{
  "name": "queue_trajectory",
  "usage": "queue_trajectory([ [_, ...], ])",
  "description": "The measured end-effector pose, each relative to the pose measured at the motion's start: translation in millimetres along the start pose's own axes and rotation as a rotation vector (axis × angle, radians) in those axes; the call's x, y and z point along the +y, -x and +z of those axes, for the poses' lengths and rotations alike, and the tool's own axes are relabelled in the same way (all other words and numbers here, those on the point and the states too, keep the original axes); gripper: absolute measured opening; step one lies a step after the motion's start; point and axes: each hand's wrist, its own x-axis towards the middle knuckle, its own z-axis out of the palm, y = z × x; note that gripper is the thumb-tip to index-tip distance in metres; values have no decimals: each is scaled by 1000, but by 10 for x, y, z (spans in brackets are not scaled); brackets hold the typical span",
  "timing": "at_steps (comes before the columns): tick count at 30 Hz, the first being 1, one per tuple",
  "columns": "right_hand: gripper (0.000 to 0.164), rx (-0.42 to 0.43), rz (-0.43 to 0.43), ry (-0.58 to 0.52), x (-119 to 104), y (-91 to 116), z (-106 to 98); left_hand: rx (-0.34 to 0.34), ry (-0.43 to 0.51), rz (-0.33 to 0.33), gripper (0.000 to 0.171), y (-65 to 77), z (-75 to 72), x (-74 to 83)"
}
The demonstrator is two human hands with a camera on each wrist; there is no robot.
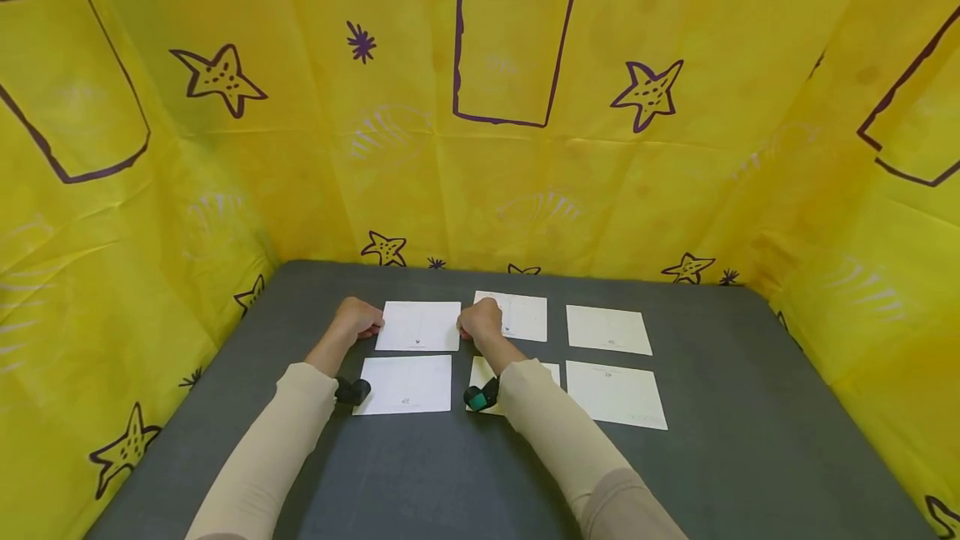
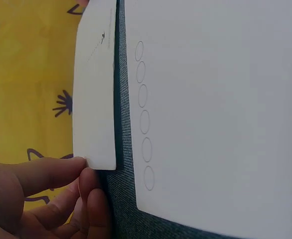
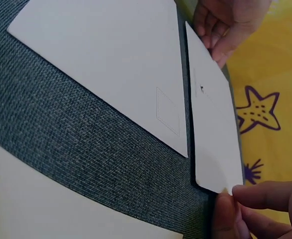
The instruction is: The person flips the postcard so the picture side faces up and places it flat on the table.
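Observation:
A white postcard at the back left of the table is held between both hands. My left hand pinches its left edge between thumb and fingers. On the opposite edge, my right hand pinches it the same way. In the right wrist view the held postcard looks slightly raised, with a narrow shadow along its near side. Just in front lies another postcard, with a column of small printed ovals. The right hand covers part of the back middle postcard.
Two more postcards lie on the right, one behind the other. The front middle postcard is partly hidden by my right forearm. A dark grey table carries them all. Yellow patterned cloth encloses its back and sides.

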Motion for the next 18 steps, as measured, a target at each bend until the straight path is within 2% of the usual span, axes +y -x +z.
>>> queue_trajectory([
  [12, 5, 13, 12, -88, 15, -13, 15, 17, 115, 26, 26, 14, -42, -47],
  [18, 9, 22, -47, -77, 10, 8, -2, 24, 167, 54, 27, 45, -75, -41],
])
